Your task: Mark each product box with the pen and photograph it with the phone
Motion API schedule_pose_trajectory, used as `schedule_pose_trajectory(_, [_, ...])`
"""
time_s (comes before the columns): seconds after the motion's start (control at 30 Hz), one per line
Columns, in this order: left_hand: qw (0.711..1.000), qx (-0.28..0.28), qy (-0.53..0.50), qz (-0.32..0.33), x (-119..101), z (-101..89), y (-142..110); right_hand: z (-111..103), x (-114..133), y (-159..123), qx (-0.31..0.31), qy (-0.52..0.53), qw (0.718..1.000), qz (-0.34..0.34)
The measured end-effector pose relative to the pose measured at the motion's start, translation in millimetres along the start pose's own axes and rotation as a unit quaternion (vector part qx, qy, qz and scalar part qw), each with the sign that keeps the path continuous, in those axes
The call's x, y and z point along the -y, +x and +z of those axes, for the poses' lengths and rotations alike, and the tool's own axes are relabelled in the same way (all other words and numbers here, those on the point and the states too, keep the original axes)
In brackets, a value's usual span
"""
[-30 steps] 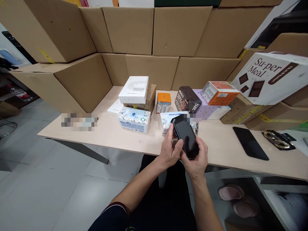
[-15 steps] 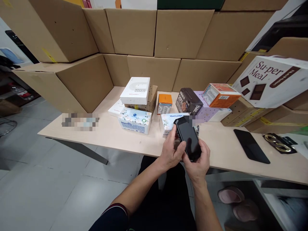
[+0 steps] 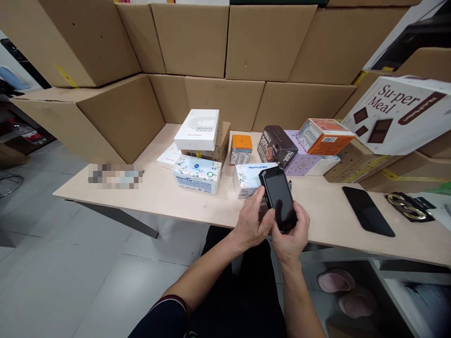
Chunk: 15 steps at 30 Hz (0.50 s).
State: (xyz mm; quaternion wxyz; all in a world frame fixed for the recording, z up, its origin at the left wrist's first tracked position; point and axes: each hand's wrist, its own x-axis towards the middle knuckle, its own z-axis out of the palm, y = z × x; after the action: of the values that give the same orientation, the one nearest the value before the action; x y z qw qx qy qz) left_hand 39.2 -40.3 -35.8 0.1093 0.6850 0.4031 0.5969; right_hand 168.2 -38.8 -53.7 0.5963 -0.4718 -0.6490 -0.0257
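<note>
A black rugged phone [image 3: 279, 199] is held tilted above the front of the table, its dark screen facing up toward me. My right hand [image 3: 291, 234] wraps the lower end, thumb along the bottom edge and fingers on the right side. At the phone's left edge is my left hand [image 3: 252, 220], with fingers on the side and the thumb near the lower corner. Just behind the phone sits a white Manhua tissue pack [image 3: 246, 180], partly covered by it. Another Manhua tissue pack [image 3: 196, 174] lies to the left.
Behind stand a power bank box [image 3: 197, 130], an orange box [image 3: 241, 149], a dark brown box [image 3: 276, 144] and an orange-white box [image 3: 326, 136] on a purple one. Cardboard boxes [image 3: 190, 40] wall the back. A flat black phone [image 3: 368, 211] lies right, beside gold rings [image 3: 407, 206].
The phone has shifted slightly right and turned, so its screen faces me more squarely. My left fingers have slid lower along its left side. The camera view has shifted a little.
</note>
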Motion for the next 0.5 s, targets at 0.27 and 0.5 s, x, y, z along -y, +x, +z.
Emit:
schedule_pose_trajectory(0.27, [1.000, -0.001, -0.003, -0.002, -2.7, -2.1, -0.1, -0.2, -1.3, -0.4, 0.000, -0.008, 1.000, 0.014])
schedule_pose_trajectory(0.5, [1.000, -0.026, -0.016, -0.004, -3.6, -2.0, 1.7, -1.1, -5.9, -2.7, 0.015, 0.011, 0.999, 0.029])
